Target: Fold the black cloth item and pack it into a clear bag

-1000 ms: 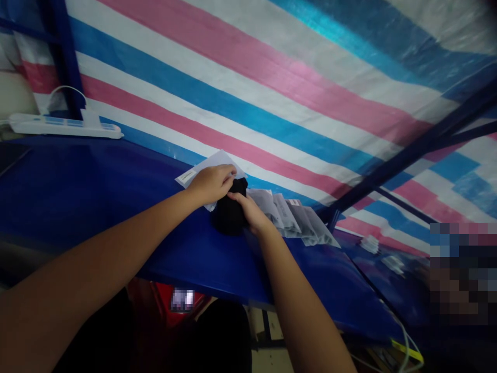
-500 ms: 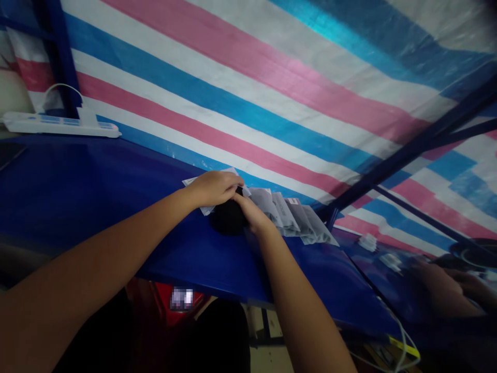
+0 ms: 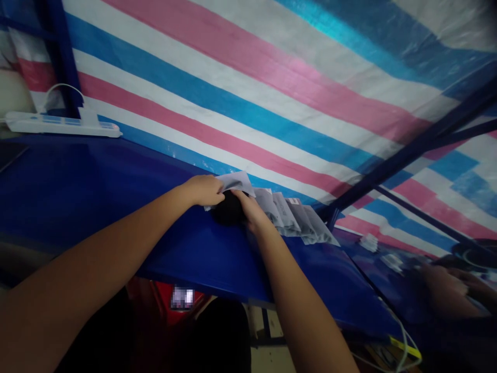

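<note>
A frosted plastic bag [image 3: 237, 180] stands near the back edge of the blue table, its upper part spread out. My left hand [image 3: 206, 190] is closed on the bag's left edge, thumb toward the middle. Against the bag's near side is a rounded black item [image 3: 230, 210], soft-looking; its exact kind is not clear. My right hand [image 3: 249, 210] grips the black item from the right, its fingertips partly hidden behind it and the bag's edge. Just to the right, several filled grey frosted bags [image 3: 286, 213] overlap in a row.
The blue table [image 3: 97, 181] runs along a striped tarpaulin [image 3: 217, 114]. A white power strip [image 3: 64, 125] lies at the back left. At far right are another person's hands [image 3: 450, 290], blurred. A red stool [image 3: 163, 300] is below the table edge, and white cables [image 3: 404, 336] hang at the lower right.
My left hand has moved left, away from my right fingers, to the bag's edge. The bag's upper part now shows spread above the black item. My right hand has barely moved.
</note>
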A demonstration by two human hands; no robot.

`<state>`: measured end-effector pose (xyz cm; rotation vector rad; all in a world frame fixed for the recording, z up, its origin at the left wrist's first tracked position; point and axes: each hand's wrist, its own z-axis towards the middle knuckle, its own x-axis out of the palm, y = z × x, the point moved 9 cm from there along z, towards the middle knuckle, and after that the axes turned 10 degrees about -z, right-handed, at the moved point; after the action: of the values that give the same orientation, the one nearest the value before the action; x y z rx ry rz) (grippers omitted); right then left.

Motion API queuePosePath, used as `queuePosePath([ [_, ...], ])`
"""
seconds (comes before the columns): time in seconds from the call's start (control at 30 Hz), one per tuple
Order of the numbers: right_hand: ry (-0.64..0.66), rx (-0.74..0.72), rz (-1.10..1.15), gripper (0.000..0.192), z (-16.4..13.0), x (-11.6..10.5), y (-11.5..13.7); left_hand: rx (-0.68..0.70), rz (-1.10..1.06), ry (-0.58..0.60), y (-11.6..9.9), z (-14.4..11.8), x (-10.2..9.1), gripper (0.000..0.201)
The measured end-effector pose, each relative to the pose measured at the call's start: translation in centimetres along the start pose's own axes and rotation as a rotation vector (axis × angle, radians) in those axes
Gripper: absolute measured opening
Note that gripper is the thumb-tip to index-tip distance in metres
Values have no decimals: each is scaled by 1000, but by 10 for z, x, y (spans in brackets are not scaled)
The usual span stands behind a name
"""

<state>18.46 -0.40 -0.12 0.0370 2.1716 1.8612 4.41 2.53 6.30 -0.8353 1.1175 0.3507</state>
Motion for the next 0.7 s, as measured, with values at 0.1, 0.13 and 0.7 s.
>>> queuePosePath([
  [0.1,-48,-14,42,47,-2,-4,4,-54,39,95,10,1,7,33],
  [0.13,-70,-23,60,48,-2,-6,5,-57,40,109,11,1,9,33],
  [0.7,-320,-236,280,34,15,-41,11,143,-183,27,-36,-6,6,28],
])
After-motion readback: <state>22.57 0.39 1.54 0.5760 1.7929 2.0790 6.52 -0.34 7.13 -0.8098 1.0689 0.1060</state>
